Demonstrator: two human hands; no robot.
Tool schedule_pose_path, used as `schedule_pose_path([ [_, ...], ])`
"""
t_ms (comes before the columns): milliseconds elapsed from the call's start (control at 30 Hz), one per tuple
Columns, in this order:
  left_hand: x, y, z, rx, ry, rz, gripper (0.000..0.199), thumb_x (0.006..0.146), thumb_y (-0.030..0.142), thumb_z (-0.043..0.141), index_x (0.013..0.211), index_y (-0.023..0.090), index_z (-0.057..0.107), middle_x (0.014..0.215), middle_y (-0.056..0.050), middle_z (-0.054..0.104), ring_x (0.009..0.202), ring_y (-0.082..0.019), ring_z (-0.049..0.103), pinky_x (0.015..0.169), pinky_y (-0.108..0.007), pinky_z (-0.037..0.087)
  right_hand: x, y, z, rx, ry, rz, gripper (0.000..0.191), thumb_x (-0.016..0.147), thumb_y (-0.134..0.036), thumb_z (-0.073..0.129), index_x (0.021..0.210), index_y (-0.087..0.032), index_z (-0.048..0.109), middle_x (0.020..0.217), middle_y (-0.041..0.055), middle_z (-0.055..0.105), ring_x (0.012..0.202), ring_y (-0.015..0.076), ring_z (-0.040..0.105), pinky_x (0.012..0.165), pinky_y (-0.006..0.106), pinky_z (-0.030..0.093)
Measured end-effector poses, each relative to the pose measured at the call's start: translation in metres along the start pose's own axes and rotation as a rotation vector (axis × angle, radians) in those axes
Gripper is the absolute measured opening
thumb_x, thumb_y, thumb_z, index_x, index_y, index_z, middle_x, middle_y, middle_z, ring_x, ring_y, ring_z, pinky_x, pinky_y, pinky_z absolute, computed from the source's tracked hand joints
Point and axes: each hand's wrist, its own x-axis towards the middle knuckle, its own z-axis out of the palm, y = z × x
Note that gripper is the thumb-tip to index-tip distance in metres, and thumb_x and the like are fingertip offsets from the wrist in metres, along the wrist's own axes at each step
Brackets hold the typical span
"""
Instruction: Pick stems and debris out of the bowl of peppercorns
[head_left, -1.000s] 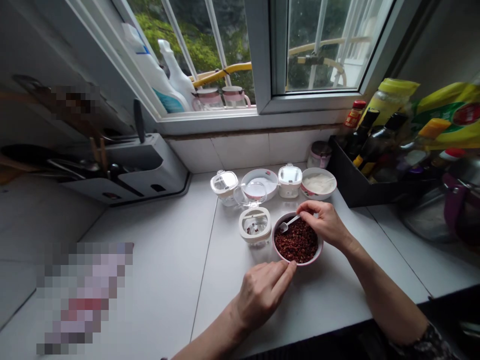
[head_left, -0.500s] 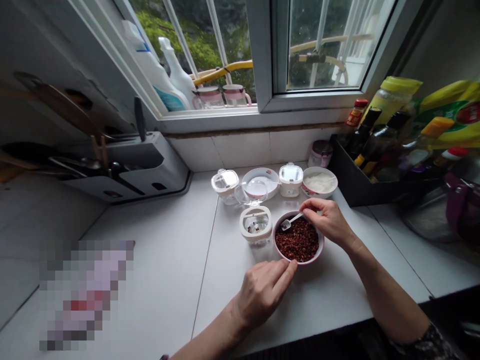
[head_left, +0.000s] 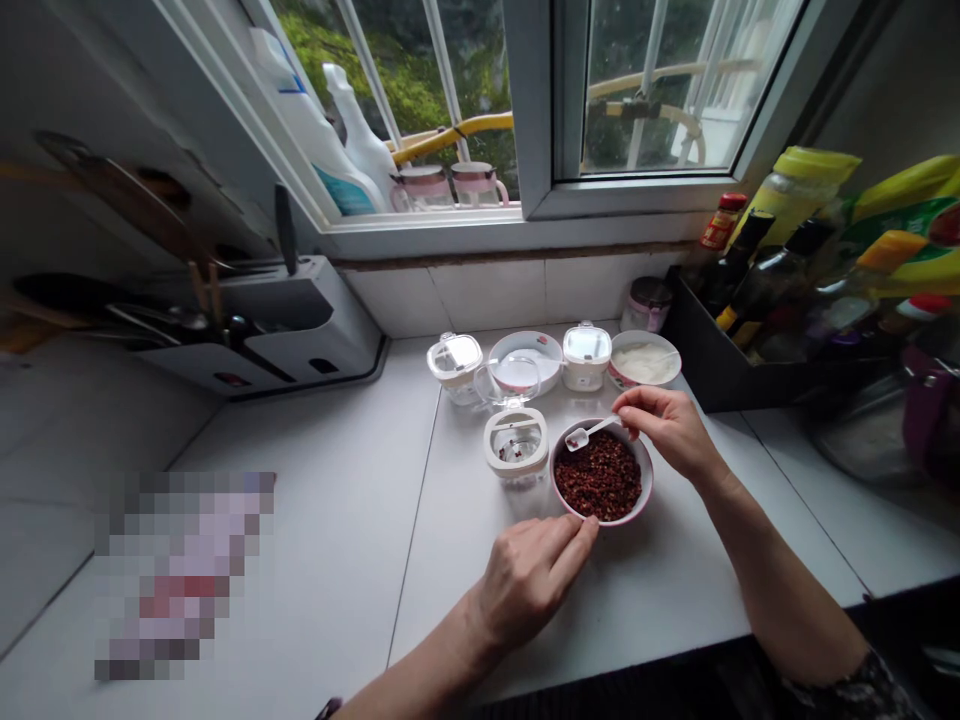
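From my remote seat, working left to right: a grey knife block (head_left: pixel 307 330) sits in the counter corner, and a pixelated object (head_left: pixel 184 575) lies on the white countertop (too blurred for me to name). Next comes a glass spice jar (head_left: pixel 516 447) with a white rim and a few grains in the bottom, just beside a pink-rimmed bowl of reddish-brown peppercorns (head_left: pixel 598 475). My left hand (head_left: pixel 529 580) lies below that bowl, its fingertips (head_left: pixel 589 530) touching the rim, though I can't tell whether they're gripping it. My right hand (head_left: pixel 667 430) is closed in a pinch on a small white spoon (head_left: pixel 589 433), whose scoop hovers over the peppercorns. Behind it stands a bowl of white powder (head_left: pixel 643 362), then a black tray of bottled condiments (head_left: pixel 720 365).
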Motion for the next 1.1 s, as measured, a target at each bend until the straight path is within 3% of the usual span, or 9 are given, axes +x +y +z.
schedule_pose_path([
  [133,0.001,0.000,0.000,-0.006,0.010,0.008,0.020,0.096,0.006,0.045,0.104,0.006,0.062,0.080,-0.008,0.069,0.061,-0.012,0.061,0.050,-0.021,0.046,-0.004,-0.002,0.008,0.127,0.091,-0.044,0.016,0.072,-0.032,0.069,0.076,-0.016,0.071,0.061,-0.0002,0.064,0.052,0.0120,0.057,0.053,0.027,0.050],
  [267,0.002,0.000,-0.001,-0.005,-0.002,0.001,0.020,0.097,0.006,0.044,0.104,0.006,0.063,0.079,-0.008,0.069,0.061,-0.012,0.060,0.051,-0.021,0.046,-0.018,-0.005,0.027,0.090,0.137,-0.140,0.016,0.081,-0.031,0.067,0.088,-0.018,0.072,0.068,0.0019,0.068,0.061,0.0146,0.064,0.062,0.029,0.055],
  [367,0.003,0.001,-0.002,0.013,-0.005,-0.005,0.019,0.097,0.007,0.044,0.102,0.006,0.063,0.077,-0.007,0.069,0.059,-0.012,0.060,0.050,-0.022,0.045,-0.027,-0.005,0.039,-0.111,0.122,-0.351,0.014,0.089,-0.024,0.059,0.094,-0.020,0.072,0.082,0.0047,0.072,0.073,0.0168,0.067,0.071,0.032,0.056],
  [533,0.003,0.001,-0.001,0.034,-0.001,-0.005,0.018,0.097,0.007,0.045,0.102,0.007,0.063,0.076,-0.006,0.068,0.057,-0.012,0.059,0.049,-0.022,0.044,-0.029,0.000,0.041,-0.474,0.036,-0.865,0.029,0.088,-0.007,0.049,0.104,-0.020,0.069,0.091,0.0066,0.074,0.083,0.0187,0.069,0.090,0.043,0.052],
  [600,0.003,0.001,-0.001,0.032,-0.002,0.002,0.018,0.096,0.007,0.045,0.102,0.007,0.062,0.076,-0.006,0.068,0.057,-0.011,0.060,0.049,-0.022,0.045,-0.028,-0.001,0.038,-0.521,0.041,-0.942,0.032,0.087,-0.004,0.048,0.106,-0.021,0.068,0.092,0.0065,0.074,0.082,0.0185,0.069,0.092,0.044,0.051],
  [800,0.003,0.000,-0.001,0.010,0.004,0.007,0.017,0.097,0.007,0.046,0.104,0.006,0.061,0.081,-0.008,0.070,0.062,-0.012,0.063,0.052,-0.021,0.048,-0.022,-0.010,0.017,-0.510,0.211,-0.762,0.018,0.086,-0.008,0.051,0.086,-0.020,0.064,0.078,0.0037,0.069,0.075,0.0193,0.064,0.073,0.036,0.051],
  [933,0.002,0.000,-0.001,0.010,-0.006,0.010,0.017,0.097,0.007,0.047,0.105,0.006,0.062,0.080,-0.007,0.070,0.060,-0.012,0.062,0.051,-0.022,0.046,-0.014,-0.008,0.006,-0.617,0.145,-0.680,0.019,0.084,-0.007,0.049,0.076,-0.020,0.060,0.071,0.0022,0.066,0.070,0.0185,0.062,0.073,0.034,0.047],
  [1100,0.001,-0.001,0.000,0.014,-0.012,0.009,0.018,0.098,0.007,0.045,0.106,0.007,0.061,0.082,-0.007,0.070,0.061,-0.012,0.062,0.051,-0.023,0.046,-0.011,0.000,0.008,-0.704,0.036,-0.619,0.019,0.083,-0.008,0.046,0.075,-0.019,0.060,0.072,0.0032,0.068,0.072,0.0185,0.062,0.076,0.034,0.043],
])
